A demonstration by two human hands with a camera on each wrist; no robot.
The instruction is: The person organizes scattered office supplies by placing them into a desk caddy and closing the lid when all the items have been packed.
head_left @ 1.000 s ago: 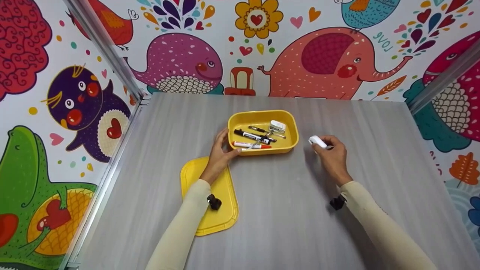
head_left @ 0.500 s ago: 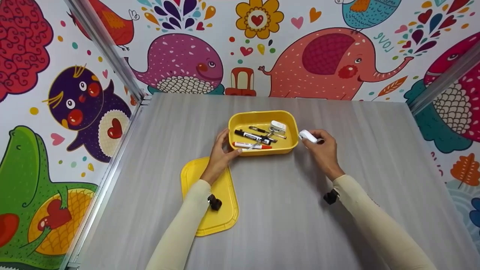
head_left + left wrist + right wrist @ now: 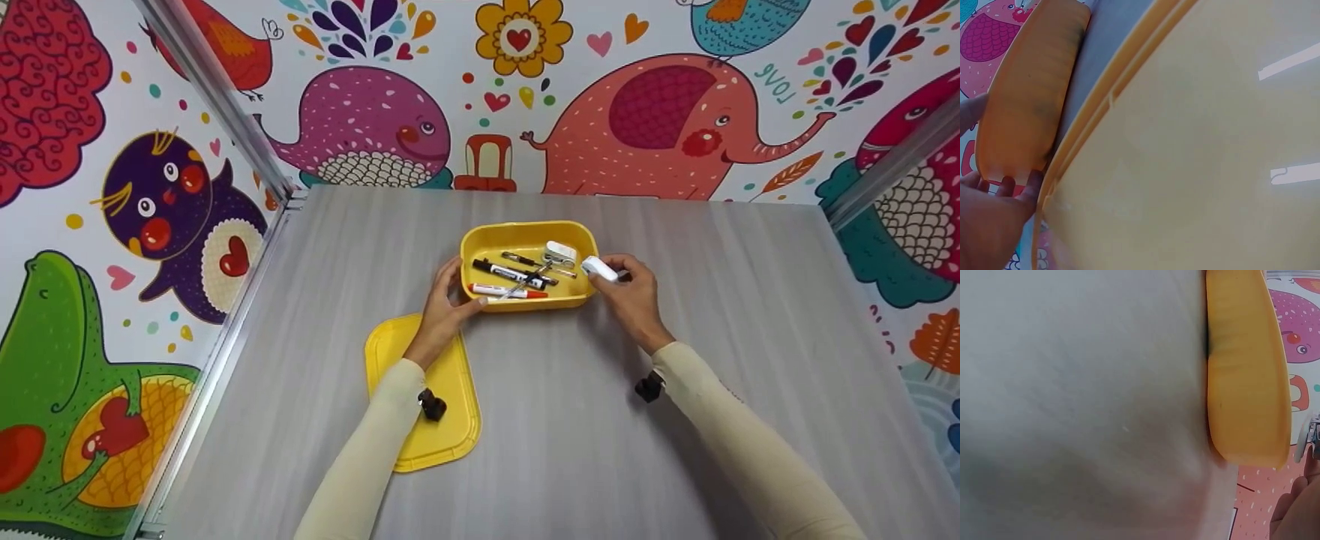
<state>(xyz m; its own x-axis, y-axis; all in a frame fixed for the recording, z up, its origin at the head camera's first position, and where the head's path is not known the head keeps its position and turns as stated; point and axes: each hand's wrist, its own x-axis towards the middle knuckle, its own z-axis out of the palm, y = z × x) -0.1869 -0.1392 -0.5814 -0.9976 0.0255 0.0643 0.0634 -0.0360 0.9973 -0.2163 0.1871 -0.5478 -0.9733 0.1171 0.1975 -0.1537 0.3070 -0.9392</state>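
A yellow plastic box (image 3: 529, 304) stands on the table, holding a black-and-white marker (image 3: 510, 274), a white marker with red ends (image 3: 507, 291), some pens and a small white-topped metal gadget (image 3: 561, 253). My left hand (image 3: 441, 311) grips the box's left end, thumb at the near rim and fingers against the end wall. Just at the right rim, my right hand (image 3: 631, 294) pinches a second white gadget (image 3: 600, 268) above table height. Metal parts show beneath its white top in the right wrist view, where the hand (image 3: 1300, 506) is partly cut off. Its exact kind is unclear.
The yellow lid (image 3: 439, 420) lies on the grey table (image 3: 570, 427) in front of the box, partly under my left forearm. Cartoon-printed walls (image 3: 360, 120) with metal corner posts (image 3: 217, 97) enclose the table at the back and sides.
My right hand has moved left with the white gadget, from beside the box up to its right rim. The left hand keeps its grip, and the box stays in place.
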